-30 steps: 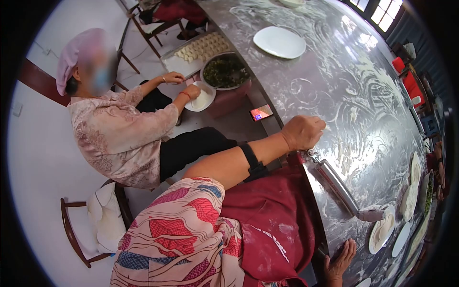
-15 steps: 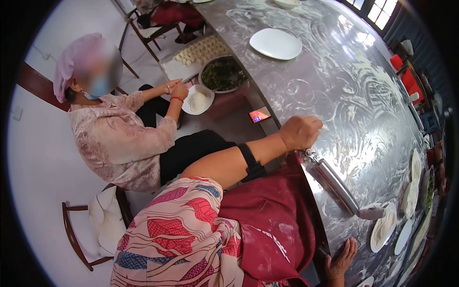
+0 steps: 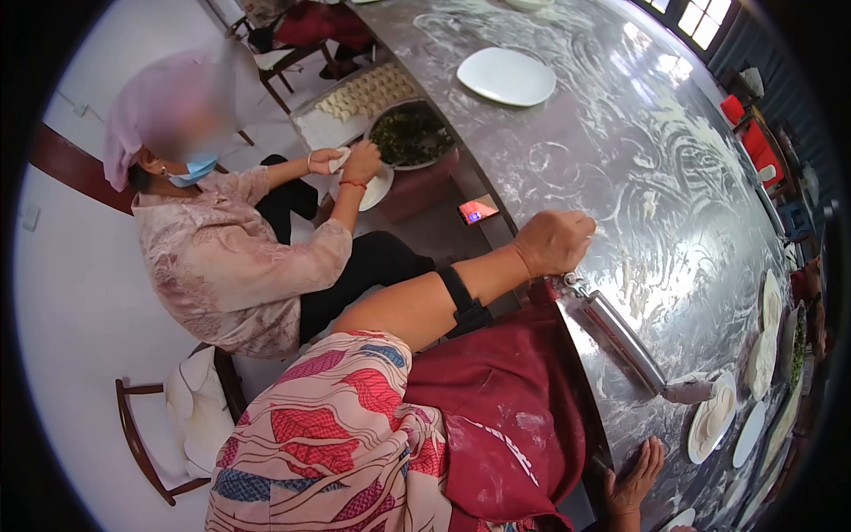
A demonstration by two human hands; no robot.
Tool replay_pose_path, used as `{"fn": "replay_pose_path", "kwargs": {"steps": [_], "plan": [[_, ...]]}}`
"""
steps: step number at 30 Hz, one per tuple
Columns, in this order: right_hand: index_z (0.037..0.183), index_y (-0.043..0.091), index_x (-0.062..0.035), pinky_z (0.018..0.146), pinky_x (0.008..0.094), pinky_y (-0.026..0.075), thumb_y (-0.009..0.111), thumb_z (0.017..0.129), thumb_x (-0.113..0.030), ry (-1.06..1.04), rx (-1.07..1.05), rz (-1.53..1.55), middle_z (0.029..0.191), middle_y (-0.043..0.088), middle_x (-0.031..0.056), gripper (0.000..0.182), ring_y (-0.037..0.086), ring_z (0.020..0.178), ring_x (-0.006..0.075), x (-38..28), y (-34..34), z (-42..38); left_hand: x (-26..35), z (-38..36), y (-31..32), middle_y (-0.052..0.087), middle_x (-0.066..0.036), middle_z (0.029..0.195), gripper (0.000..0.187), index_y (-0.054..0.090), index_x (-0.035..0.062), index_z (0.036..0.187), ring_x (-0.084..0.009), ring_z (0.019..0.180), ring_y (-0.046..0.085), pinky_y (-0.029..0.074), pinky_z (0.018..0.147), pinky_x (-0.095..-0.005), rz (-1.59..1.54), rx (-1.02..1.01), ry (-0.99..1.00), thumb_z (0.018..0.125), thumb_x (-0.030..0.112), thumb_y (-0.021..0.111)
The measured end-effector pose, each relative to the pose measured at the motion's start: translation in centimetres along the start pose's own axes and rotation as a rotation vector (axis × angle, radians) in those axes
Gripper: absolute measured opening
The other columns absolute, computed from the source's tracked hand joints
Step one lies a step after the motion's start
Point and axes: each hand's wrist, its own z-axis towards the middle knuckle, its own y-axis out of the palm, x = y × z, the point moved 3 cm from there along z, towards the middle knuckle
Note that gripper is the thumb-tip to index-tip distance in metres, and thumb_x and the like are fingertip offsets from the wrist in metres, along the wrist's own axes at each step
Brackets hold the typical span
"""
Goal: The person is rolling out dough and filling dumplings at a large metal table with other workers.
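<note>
My left hand [image 3: 557, 243], curled into a fist with nothing visible in it, rests at the near edge of the metal table [image 3: 576, 160]. Just beside it lies a metal rolling pin [image 3: 623, 340], one handle close to my wrist. Lower in the view, my right hand [image 3: 635, 479] lies flat on the tabletop with its fingers apart, holding nothing. A white plate with dough [image 3: 712, 419] is to the right of that hand, near the pin's other handle. White flour is smeared over the tabletop.
A co-worker [image 3: 239, 248] sits at the left, a white piece in the hands, by a bowl of flour [image 3: 376, 188], a basin of green filling [image 3: 409, 135] and a tray of dumplings [image 3: 372, 89]. A phone [image 3: 478, 209] is near the table edge; a white plate [image 3: 507, 76] stands farther up.
The co-worker's hands have moved up and right from the flour bowl's edge, and a white piece now shows in them. My own hands have hardly moved.
</note>
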Motion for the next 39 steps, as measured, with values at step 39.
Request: {"fn": "replay_pose_path", "kwargs": {"steps": [39], "plan": [[0.135,0.032,0.0074,0.105,0.0562,0.025,0.048,0.086,-0.053,0.011,0.002,-0.006,0.135,0.037,0.0263,0.079,0.033,0.126,0.0459,-0.1,0.23,0.04,0.05,-0.12,-0.08,0.054,-0.012,0.077,0.013,0.054,0.0055,0.083,-0.0322,0.072,0.058,0.048,0.064,-0.0411,0.014,-0.002,0.008,0.076,0.014,0.061]]}}
